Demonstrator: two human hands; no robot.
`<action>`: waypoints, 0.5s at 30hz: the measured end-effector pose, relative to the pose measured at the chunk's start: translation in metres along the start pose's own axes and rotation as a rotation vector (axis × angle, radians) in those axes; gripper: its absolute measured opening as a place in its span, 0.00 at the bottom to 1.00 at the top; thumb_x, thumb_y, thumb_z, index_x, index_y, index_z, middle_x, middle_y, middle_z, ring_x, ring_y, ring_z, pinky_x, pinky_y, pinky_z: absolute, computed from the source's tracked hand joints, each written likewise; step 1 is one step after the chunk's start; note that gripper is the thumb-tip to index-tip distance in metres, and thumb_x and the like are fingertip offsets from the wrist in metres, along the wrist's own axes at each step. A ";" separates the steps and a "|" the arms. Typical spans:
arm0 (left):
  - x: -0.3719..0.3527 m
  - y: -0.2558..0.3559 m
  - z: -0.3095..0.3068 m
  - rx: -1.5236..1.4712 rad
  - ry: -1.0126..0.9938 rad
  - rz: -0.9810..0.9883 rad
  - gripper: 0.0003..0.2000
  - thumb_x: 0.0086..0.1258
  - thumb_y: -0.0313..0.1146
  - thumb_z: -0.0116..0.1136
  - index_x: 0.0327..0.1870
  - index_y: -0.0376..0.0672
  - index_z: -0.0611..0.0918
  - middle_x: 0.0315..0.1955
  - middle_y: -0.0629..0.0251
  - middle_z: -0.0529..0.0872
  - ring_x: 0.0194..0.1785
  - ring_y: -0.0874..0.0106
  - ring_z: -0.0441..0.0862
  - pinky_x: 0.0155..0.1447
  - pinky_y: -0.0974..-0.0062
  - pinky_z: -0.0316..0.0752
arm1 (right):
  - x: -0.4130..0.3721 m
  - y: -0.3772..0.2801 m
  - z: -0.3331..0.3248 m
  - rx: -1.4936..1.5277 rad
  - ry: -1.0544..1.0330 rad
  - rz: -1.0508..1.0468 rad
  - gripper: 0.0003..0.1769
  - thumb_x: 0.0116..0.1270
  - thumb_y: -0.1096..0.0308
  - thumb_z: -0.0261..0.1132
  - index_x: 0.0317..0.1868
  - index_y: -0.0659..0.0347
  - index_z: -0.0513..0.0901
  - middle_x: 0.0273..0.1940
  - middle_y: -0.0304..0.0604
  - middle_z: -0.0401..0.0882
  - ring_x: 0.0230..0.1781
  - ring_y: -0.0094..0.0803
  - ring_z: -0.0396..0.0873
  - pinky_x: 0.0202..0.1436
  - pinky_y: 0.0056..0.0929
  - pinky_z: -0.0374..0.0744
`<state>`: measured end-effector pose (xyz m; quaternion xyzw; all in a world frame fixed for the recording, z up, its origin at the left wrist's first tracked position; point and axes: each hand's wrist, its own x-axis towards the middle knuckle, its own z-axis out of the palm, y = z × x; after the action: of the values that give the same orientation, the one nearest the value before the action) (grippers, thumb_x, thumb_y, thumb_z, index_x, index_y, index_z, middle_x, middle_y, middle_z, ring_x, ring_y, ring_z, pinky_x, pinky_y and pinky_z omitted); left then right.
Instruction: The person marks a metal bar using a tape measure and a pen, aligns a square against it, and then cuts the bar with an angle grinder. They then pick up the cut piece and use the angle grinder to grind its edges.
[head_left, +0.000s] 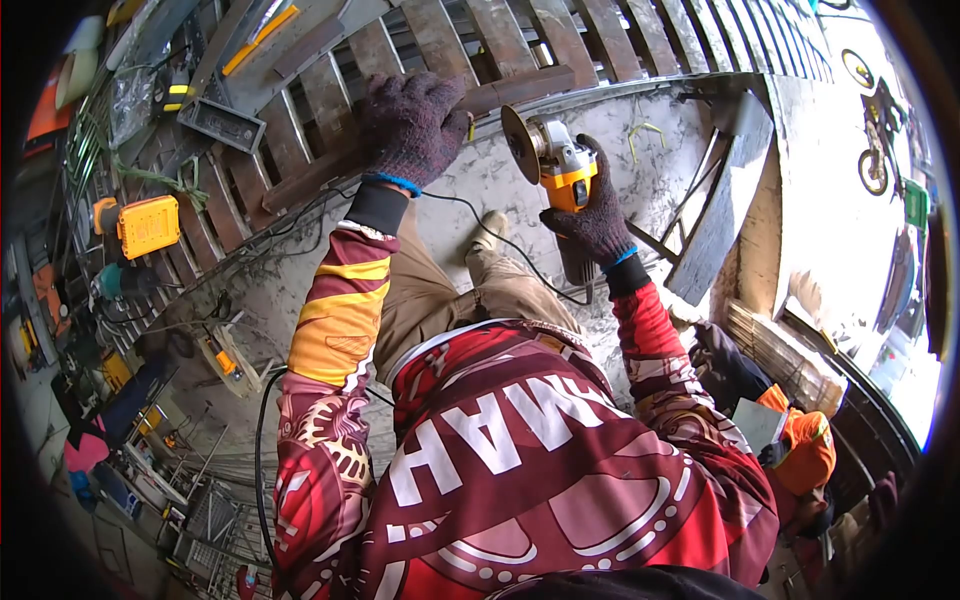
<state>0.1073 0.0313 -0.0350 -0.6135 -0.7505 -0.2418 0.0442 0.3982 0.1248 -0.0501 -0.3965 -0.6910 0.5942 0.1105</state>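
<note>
A gloved right hand (597, 208) is clamped around a yellow-and-silver angle grinder (567, 178) — its cutting disc (519, 144) near the edge of a slatted metal table (436, 42). The gloved left hand (412, 128) is at the table's edge, fingers curled — whether it grips anything, one cannot tell. A black cable (492, 232) hangs between the arms.

Rough knitted gloves (412, 128), glossy yellow plastic case (149, 227).
</note>
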 end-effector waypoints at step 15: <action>0.000 0.000 0.001 0.006 0.006 0.002 0.18 0.62 0.44 0.70 0.52 0.51 0.88 0.43 0.60 0.87 0.50 0.56 0.83 0.62 0.52 0.72 | 0.001 -0.003 0.002 -0.038 0.006 -0.015 0.68 0.42 0.70 0.84 0.83 0.51 0.53 0.70 0.54 0.72 0.70 0.46 0.75 0.73 0.41 0.76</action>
<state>0.1078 0.0318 -0.0359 -0.6132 -0.7506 -0.2413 0.0487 0.3953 0.1240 -0.0477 -0.3953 -0.7046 0.5791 0.1094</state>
